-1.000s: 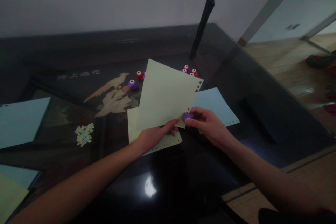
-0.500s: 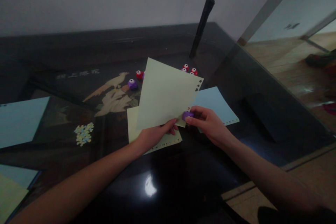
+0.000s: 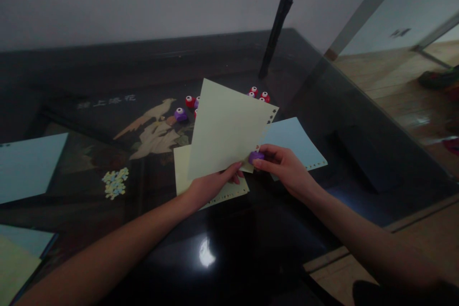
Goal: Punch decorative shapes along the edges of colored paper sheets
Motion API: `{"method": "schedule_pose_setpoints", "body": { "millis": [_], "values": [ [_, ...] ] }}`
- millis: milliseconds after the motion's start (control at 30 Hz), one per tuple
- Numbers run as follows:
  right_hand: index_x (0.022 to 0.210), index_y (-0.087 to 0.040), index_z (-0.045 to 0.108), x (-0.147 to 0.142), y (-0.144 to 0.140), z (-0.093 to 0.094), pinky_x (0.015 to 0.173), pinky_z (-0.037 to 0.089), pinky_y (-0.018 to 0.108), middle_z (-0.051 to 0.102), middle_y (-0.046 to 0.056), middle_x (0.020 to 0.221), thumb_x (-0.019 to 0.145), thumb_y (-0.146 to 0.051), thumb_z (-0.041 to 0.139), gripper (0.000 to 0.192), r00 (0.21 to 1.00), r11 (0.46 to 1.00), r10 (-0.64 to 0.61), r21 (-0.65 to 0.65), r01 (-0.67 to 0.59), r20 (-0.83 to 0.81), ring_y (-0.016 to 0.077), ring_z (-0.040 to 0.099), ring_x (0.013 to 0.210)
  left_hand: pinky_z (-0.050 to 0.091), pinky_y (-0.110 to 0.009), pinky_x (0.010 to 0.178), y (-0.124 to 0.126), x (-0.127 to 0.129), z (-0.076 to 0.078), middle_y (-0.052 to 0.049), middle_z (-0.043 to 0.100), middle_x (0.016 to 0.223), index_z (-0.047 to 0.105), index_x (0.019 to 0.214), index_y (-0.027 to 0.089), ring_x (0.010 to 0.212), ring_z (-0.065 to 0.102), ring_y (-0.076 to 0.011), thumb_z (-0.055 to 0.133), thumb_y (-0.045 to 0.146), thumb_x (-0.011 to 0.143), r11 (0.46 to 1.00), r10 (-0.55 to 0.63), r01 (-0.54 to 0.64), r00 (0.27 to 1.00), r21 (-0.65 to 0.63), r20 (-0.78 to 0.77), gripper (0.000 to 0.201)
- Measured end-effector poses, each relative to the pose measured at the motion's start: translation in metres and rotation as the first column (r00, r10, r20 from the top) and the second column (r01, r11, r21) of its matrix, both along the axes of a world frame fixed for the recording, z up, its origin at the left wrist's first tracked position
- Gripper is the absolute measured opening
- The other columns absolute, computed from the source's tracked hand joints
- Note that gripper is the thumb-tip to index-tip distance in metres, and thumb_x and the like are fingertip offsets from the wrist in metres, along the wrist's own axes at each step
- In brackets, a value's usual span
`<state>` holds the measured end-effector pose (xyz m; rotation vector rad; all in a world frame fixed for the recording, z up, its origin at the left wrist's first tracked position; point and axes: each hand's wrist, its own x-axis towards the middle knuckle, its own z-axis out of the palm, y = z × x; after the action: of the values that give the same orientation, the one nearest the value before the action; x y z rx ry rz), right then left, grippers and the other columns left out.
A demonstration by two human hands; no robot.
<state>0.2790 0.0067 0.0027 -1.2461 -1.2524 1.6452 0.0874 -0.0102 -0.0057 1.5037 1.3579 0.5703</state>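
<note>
My left hand point(image 3: 217, 182) pinches the lower edge of a pale yellow sheet of paper point(image 3: 229, 129), which is raised and tilted above the table. Small shaped holes run along the sheet's right edge. Between the fingers of my right hand point(image 3: 283, 165) is a purple craft punch point(image 3: 256, 157), set at that same edge near its lower corner. Whether the punch is pressed down I cannot tell. Beneath the raised sheet lies another yellow sheet point(image 3: 182, 162) with punched holes along its near edge. A blue sheet point(image 3: 297, 141), also punched, rests behind my right hand.
Red and purple punches, among them a purple one point(image 3: 180, 114) and a red one point(image 3: 264, 97), stand behind the paper. Paper cutouts point(image 3: 115, 183) form a small pile at left. Blue sheets point(image 3: 28, 167) lie farther left. A dark post point(image 3: 276, 33) rises at the back of the dark glossy table point(image 3: 236, 248).
Almost nothing differs. Both hands keep their hold on the sheet and the punch, and the view has shifted very slightly.
</note>
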Motion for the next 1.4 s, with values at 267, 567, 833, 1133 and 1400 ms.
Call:
{"method": "schedule_pose_setpoints", "body": {
  "millis": [267, 567, 833, 1133, 1400],
  "values": [
    [0.089, -0.022, 0.068, 0.0019, -0.0009, -0.0009, 0.08, 0.048, 0.036, 0.07, 0.002, 0.087, 0.07, -0.029, 0.073, 0.02, 0.999, 0.998, 0.033, 0.043, -0.034, 0.038, 0.0175, 0.062, 0.081, 0.045, -0.034, 0.095, 0.0, -0.0002, -0.0033, -0.001, 0.071, 0.065, 0.065, 0.059, 0.023, 0.072, 0.066, -0.018, 0.045, 0.042, 0.089, 1.0, -0.005, 0.006, 0.999, 0.016, -0.04, 0.04],
    [0.087, -0.022, 0.068, 0.0024, -0.0006, -0.0041, 0.078, 0.047, 0.034, 0.069, 0.001, 0.085, 0.07, -0.03, 0.074, 0.02, 0.999, 0.996, 0.029, 0.083, -0.032, 0.033, 0.0169, 0.061, 0.079, 0.046, -0.034, 0.095, -0.0022, 0.0005, -0.004, -0.002, 0.073, 0.07, 0.065, 0.057, 0.021, 0.075, 0.068, -0.0183, 0.048, 0.04, 0.089, 1.0, 0.015, -0.015, 0.999, 0.005, -0.04, 0.04],
    [0.089, -0.022, 0.069, 0.0041, 0.0016, -0.0068, 0.078, 0.048, 0.034, 0.069, 0.001, 0.086, 0.071, -0.032, 0.074, 0.02, 0.998, 0.993, 0.037, 0.111, -0.041, 0.041, 0.0167, 0.061, 0.08, 0.035, -0.043, 0.105, -0.0025, -0.0027, -0.0074, -0.002, 0.072, 0.067, 0.067, 0.056, 0.024, 0.084, 0.066, -0.0233, 0.048, 0.043, 0.088, 0.992, -0.01, 0.028, 0.99, 0.126, -0.143, 0.042],
    [0.092, -0.024, 0.069, 0.0045, 0.0029, -0.006, 0.082, 0.05, 0.037, 0.071, 0.002, 0.09, 0.067, -0.031, 0.077, 0.027, 0.999, 0.999, 0.032, 0.027, -0.033, 0.035, 0.0175, 0.064, 0.08, 0.041, -0.039, 0.099, -0.0019, -0.0025, -0.0059, -0.002, 0.07, 0.065, 0.067, 0.057, 0.024, 0.073, 0.065, -0.0196, 0.042, 0.044, 0.091, 0.996, 0.001, 0.01, 0.993, 0.085, -0.12, 0.046],
    [0.091, -0.023, 0.07, 0.0035, 0.0023, -0.0006, 0.087, 0.05, 0.039, 0.073, 0.002, 0.092, 0.064, -0.027, 0.078, 0.029, 1.0, 0.999, 0.005, -0.04, -0.004, 0.02, 0.0178, 0.065, 0.082, 0.046, -0.035, 0.092, 0.0001, -0.0029, -0.0056, -0.003, 0.069, 0.063, 0.065, 0.057, 0.023, 0.07, 0.064, -0.0185, 0.04, 0.043, 0.091, 0.997, 0.003, 0.004, 0.996, 0.083, -0.084, 0.046]
  ]
}}
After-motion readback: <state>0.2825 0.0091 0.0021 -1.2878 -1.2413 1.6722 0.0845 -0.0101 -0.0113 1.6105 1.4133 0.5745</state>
